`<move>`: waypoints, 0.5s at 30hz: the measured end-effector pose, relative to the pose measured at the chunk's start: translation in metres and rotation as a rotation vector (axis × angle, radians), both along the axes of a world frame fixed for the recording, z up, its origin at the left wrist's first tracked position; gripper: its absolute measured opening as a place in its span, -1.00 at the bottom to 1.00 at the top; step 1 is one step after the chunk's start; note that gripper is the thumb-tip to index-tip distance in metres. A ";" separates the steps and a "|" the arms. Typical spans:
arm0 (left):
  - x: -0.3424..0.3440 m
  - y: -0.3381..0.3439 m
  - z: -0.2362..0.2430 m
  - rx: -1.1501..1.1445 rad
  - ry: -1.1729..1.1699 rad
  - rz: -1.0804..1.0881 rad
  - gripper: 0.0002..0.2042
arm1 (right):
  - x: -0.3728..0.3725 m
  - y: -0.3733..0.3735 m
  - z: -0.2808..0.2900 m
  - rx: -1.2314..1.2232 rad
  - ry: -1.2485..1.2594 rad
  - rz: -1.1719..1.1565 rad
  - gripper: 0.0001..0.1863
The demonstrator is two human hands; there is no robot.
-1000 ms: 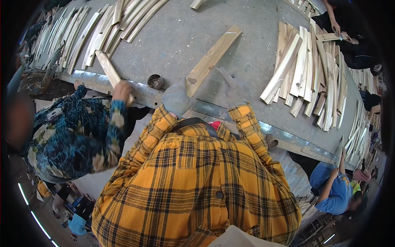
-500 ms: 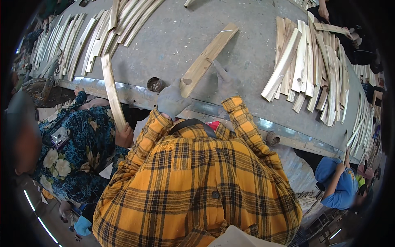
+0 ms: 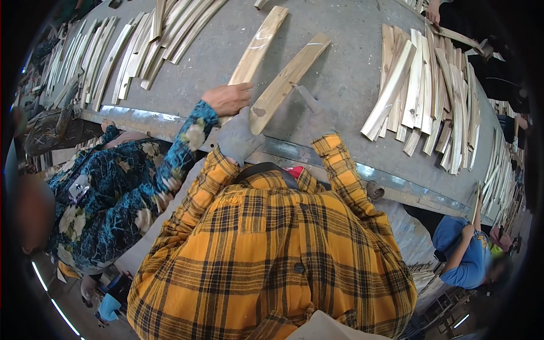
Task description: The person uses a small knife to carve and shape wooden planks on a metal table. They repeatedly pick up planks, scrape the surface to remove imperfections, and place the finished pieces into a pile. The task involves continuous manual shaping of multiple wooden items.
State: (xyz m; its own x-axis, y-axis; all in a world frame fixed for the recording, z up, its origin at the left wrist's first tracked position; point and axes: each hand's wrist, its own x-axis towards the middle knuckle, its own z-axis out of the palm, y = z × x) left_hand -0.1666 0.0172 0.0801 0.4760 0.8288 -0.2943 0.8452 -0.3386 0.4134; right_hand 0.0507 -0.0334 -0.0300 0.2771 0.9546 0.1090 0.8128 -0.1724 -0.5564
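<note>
A brown wooden strip (image 3: pixel 292 79) with a dark patch at its near end lies slanted on the grey table in front of me. My left hand (image 3: pixel 238 136), in a grey glove, is closed at that near end, its fingers against the wood. On the strip's right side is my right hand (image 3: pixel 313 107), also gloved, with its index finger stretched to the edge; a small dark spot shows at the fingertip. Its other fingers are hard to make out. Just left of my strip, a co-worker's bare hand (image 3: pixel 228 99) rests on a second, paler strip (image 3: pixel 258 51).
Many wooden strips are piled at the right (image 3: pixel 422 85) and more at the far left (image 3: pixel 130 54). The co-worker's patterned sleeve (image 3: pixel 195 130) reaches close to my left arm. A metal edge (image 3: pixel 283 148) borders the table. Other people work at the right.
The co-worker's strip, earlier held off the table at the left, now lies beside mine. That person's arm now covers the small dark can's spot. My hands have barely moved.
</note>
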 end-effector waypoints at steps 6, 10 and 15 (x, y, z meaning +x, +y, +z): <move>0.011 0.004 -0.010 -0.253 -0.159 0.084 -0.37 | 0.008 -0.023 0.009 0.137 0.542 0.049 -0.56; 0.002 0.011 -0.022 -0.721 -0.564 0.299 -0.35 | 0.006 -0.017 0.041 -0.014 0.943 -0.144 -0.58; 0.011 0.004 -0.013 -0.892 -0.734 0.428 -0.38 | -0.013 -0.024 0.046 0.114 0.590 0.116 -0.59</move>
State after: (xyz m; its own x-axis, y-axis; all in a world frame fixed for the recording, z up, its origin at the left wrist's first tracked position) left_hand -0.1558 0.0215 0.0674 0.5065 0.6049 -0.6145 0.2886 0.5526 0.7819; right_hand 0.0378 -0.0578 0.0158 0.2173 0.9735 0.0720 0.3715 -0.0143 -0.9283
